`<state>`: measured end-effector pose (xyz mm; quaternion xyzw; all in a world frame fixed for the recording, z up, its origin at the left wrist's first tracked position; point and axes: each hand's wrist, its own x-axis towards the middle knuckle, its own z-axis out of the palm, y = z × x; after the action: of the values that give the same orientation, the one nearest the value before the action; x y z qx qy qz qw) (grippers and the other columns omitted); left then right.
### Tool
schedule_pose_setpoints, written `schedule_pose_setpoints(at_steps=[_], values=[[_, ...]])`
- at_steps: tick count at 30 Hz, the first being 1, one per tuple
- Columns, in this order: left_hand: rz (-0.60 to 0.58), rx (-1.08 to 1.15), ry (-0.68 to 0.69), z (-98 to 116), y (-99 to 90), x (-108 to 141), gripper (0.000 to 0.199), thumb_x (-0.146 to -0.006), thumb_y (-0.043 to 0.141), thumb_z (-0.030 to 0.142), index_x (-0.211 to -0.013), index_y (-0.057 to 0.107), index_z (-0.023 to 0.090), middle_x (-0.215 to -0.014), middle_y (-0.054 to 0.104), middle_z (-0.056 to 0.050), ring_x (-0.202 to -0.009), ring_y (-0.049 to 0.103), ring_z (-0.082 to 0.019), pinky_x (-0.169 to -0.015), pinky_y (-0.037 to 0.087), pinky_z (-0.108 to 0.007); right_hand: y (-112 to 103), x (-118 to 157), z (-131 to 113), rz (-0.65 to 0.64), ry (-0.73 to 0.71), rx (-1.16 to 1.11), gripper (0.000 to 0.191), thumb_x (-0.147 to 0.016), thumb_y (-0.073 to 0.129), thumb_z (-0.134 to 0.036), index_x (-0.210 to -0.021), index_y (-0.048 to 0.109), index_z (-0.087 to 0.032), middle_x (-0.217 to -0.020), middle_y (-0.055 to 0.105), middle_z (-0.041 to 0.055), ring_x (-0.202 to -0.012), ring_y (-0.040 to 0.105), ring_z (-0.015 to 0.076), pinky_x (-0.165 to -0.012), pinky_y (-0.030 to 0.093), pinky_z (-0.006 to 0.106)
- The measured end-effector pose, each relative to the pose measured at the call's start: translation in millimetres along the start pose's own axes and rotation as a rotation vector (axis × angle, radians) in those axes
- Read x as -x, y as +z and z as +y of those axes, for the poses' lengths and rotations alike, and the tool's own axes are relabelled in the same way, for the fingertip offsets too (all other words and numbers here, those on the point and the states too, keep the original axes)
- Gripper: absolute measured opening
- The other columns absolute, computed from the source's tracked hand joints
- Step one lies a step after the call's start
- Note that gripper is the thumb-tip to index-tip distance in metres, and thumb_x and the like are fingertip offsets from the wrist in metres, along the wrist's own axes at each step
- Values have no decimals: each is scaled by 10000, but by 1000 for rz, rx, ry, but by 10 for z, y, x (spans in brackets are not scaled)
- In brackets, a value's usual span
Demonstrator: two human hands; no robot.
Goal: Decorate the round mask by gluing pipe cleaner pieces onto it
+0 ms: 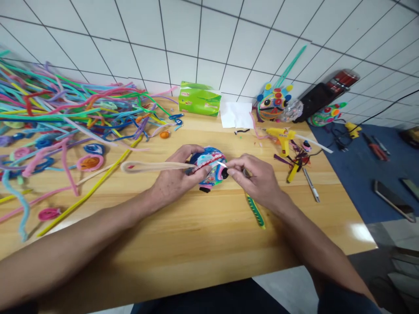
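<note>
My left hand (178, 179) is closed around the left side of a round craft piece (209, 159) covered in blue, light-blue and red pipe cleaner, with black and pink knobs on its edge. A folded beige pipe cleaner (153, 166) sticks out leftward past my left fingers. At the piece's right side, my right hand (253, 174) pinches a small white pointed thing (221, 164), its tip lying over the red strip. What the right fingers hide of it I cannot make out. Just below that hand, a green and yellow ridged strip (255, 211) lies on the table.
A big heap of pipe cleaners (65, 104) covers the table's left. At the back stand a green tissue box (199, 99), white paper (236, 114) and a decorated head-shaped craft (273, 102). A yellow glue gun (282, 137), a pen (310, 185) and a phone (393, 200) lie rightward.
</note>
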<state>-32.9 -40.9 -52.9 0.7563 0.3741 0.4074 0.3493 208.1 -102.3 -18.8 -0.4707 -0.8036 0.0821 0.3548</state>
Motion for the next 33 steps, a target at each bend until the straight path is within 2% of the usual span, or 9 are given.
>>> schedule_pose_setpoints(at_steps=[8, 20, 29, 33], values=[[-6, 14, -4, -12, 3, 4, 381, -900, 769, 403, -1210, 663, 208, -1247, 748, -123, -1109, 733, -265, -987, 609, -432, 36, 10, 66, 26, 6, -11, 99, -1006, 646, -214, -1002, 741, -243, -784, 717, -20, -637, 606, 123, -620, 463, 278], [-3, 13, 2, -17, 8, -6, 382, -901, 760, 420, -1203, 669, 206, -1250, 747, -124, -1107, 730, -266, -983, 597, -421, 68, 34, 75, 46, 94, -73, 94, -969, 655, -197, -920, 728, -230, -694, 644, -38, -571, 545, 107, -561, 407, 265], [-24, 39, -55, 16, -2, -3, 385, -911, 751, 445, -1212, 664, 220, -1255, 746, -115, -1092, 732, -265, -937, 617, -408, 118, 48, 80, 66, 153, -98, 117, -973, 653, -245, -894, 737, -227, -716, 675, -23, -581, 541, 116, -592, 436, 275], [-19, 18, -29, 2, -1, -5, 369, -919, 749, 436, -1203, 672, 214, -1253, 748, -116, -1116, 727, -267, -993, 597, -425, 137, 52, 81, 74, 186, -136, 117, -964, 665, -250, -885, 747, -225, -712, 686, -21, -580, 537, 117, -587, 433, 276]])
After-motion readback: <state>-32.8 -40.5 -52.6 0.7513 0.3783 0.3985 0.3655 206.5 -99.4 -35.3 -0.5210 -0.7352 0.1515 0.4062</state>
